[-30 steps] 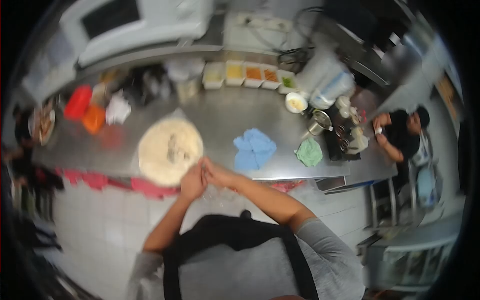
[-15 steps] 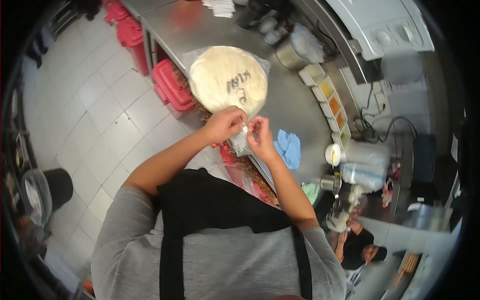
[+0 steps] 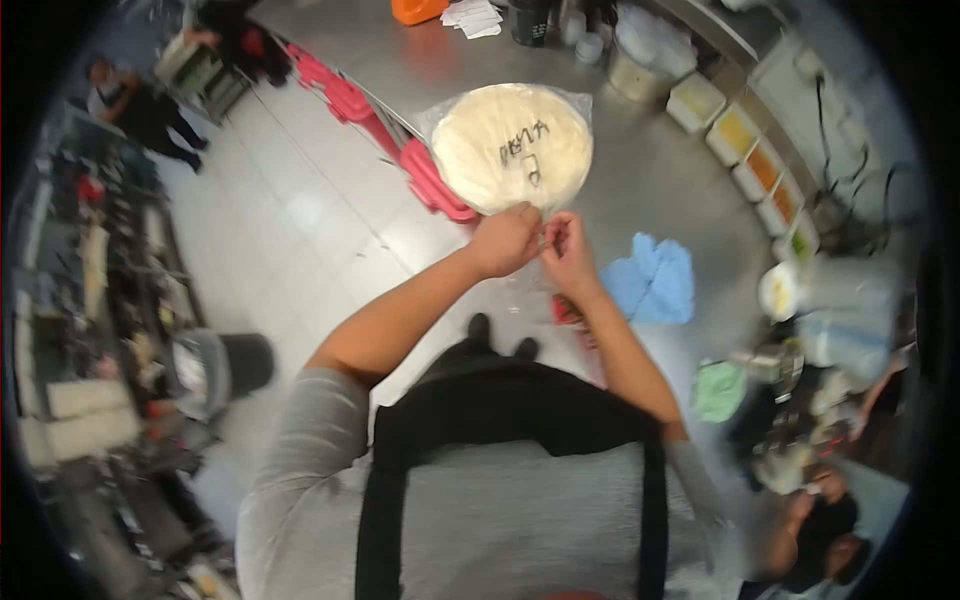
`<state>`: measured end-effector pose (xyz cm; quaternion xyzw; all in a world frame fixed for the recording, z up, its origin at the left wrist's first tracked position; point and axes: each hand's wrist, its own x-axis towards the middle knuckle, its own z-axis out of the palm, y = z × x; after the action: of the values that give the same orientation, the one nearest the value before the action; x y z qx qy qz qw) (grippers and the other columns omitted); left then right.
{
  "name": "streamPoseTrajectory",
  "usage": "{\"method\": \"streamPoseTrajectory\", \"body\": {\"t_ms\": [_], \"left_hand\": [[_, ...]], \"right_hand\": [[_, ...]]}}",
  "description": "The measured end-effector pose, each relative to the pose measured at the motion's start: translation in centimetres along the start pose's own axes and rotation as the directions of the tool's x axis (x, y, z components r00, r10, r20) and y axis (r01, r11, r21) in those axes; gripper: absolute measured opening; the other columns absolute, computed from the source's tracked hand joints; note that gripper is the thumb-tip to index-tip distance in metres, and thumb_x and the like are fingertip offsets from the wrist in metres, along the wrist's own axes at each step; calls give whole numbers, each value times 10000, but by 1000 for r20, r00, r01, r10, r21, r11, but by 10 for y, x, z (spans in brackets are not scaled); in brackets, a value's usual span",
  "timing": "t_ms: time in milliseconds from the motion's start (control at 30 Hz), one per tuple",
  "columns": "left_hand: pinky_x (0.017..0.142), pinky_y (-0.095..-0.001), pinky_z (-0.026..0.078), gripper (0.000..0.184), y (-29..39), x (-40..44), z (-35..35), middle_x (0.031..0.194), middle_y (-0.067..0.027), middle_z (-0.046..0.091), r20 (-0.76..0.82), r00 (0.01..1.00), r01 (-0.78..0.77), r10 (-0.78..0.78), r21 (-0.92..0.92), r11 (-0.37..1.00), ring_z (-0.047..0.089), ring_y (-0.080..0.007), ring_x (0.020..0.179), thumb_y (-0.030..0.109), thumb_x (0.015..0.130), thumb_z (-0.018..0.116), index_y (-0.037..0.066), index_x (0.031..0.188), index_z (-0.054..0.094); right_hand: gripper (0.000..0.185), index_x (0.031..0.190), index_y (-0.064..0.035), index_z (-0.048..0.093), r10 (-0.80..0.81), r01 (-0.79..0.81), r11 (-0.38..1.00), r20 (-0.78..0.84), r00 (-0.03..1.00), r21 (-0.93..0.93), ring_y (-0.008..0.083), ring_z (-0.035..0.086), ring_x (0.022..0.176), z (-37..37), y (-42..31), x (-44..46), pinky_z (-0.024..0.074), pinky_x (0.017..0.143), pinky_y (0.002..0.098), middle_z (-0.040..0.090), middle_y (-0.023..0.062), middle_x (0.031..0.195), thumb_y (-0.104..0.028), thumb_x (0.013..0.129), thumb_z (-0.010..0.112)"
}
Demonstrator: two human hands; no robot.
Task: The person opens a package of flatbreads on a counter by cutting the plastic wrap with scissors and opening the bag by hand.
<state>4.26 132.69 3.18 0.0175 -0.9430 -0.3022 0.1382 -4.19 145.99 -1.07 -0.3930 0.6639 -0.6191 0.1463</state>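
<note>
A clear plastic bag (image 3: 588, 110) with black handwriting on it lies on the steel counter. Inside is a thick, round, pale, dough-like mass (image 3: 490, 135). At the near end of the bag, my left hand (image 3: 508, 240) is closed on its gathered neck. My right hand (image 3: 566, 255) pinches the same neck just beside it, fingertips close to the left ones. The fingers largely hide the twisted plastic between them, and whether a knot is there cannot be made out.
A blue cloth (image 3: 650, 280) lies right of my hands on the steel counter (image 3: 640, 165). White containers of food (image 3: 735, 132) line its far right side. Red lidded bins (image 3: 432, 182) stand along the left edge. A co-worker (image 3: 825, 525) is at lower right; other people are at upper left.
The view has shifted, so the bag and hands appear farther right. Both hands stay at the bag's neck, and the loose plastic below them shows less.
</note>
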Motion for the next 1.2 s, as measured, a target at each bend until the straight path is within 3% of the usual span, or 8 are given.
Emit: {"method": "streamPoseTrajectory", "body": {"t_ms": [133, 233, 633, 700, 767, 933, 1100, 1200], "left_hand": [[669, -431, 446, 176, 1, 3, 6, 824, -178, 505, 46, 998, -52, 51, 33, 998, 537, -372, 786, 48, 726, 569, 13, 863, 464], [667, -426, 445, 177, -5, 1, 16, 817, -176, 498, 15, 997, -74, 73, 28, 997, 533, -370, 778, 35, 730, 570, 14, 870, 465], [721, -426, 464, 216, -30, 9, 17, 859, -190, 524, 185, 972, -164, 145, 91, 982, 546, -380, 806, 46, 726, 565, 15, 915, 465], [719, -430, 466, 229, -26, 14, 12, 871, -196, 532, 163, 950, -283, 265, 100, 954, 545, -380, 809, 91, 742, 566, 11, 933, 468], [699, -430, 471, 225, -28, 13, 11, 855, -187, 537, 236, 960, -187, 152, 134, 973, 551, -372, 806, 92, 742, 570, 17, 928, 470], [675, -437, 470, 174, -29, 16, 8, 829, -178, 543, 227, 954, -213, 193, 68, 975, 562, -378, 785, 92, 745, 576, 27, 883, 492], [726, -450, 467, 201, -57, 19, 18, 888, -202, 584, 215, 951, -225, 223, -17, 974, 581, -381, 825, 104, 774, 570, 22, 952, 529], [689, -450, 467, 159, -42, 17, 14, 903, -179, 579, 222, 971, -74, 93, -91, 993, 582, -363, 802, 99, 789, 530, 14, 923, 540]], "right_hand": [[394, 1117, -71, 411, 67, -57, 964, -31, 997, 259, 91, 502, 660, -5, -4, -8, 435, 589, 226, 469, 30, 729, 75, 769, 521], [457, 1160, -87, 397, 85, -88, 970, 19, 996, 226, 92, 499, 635, -11, -8, -6, 432, 582, 224, 473, 29, 738, 93, 756, 512], [515, 1205, -105, 401, 136, -122, 957, 38, 990, -264, 378, 587, 820, -2, -29, 7, 465, 701, 439, 611, 200, 903, 22, 731, 560], [492, 1205, -94, 408, 142, -157, 906, -66, 988, -393, 373, 575, 854, 8, -33, 5, 457, 736, 444, 604, 199, 903, -11, 745, 563], [471, 1203, -83, 417, 102, -161, 870, -150, 983, -467, 367, 565, 874, 18, -30, -3, 451, 757, 445, 598, 196, 903, -37, 757, 562], [423, 1174, -62, 450, -65, -157, 813, -356, 932, -561, 350, 554, 838, 38, -22, -16, 448, 744, 443, 585, 182, 869, -61, 764, 555], [336, 1132, -74, 487, -112, -139, 725, -314, 943, -674, 353, 545, 826, 49, -14, -12, 439, 735, 449, 581, 168, 848, -111, 799, 516], [318, 1096, -61, 478, -105, -120, 695, -266, 958, -708, 357, 537, 833, 46, -21, -11, 443, 744, 447, 569, 171, 863, -73, 781, 513]]}}
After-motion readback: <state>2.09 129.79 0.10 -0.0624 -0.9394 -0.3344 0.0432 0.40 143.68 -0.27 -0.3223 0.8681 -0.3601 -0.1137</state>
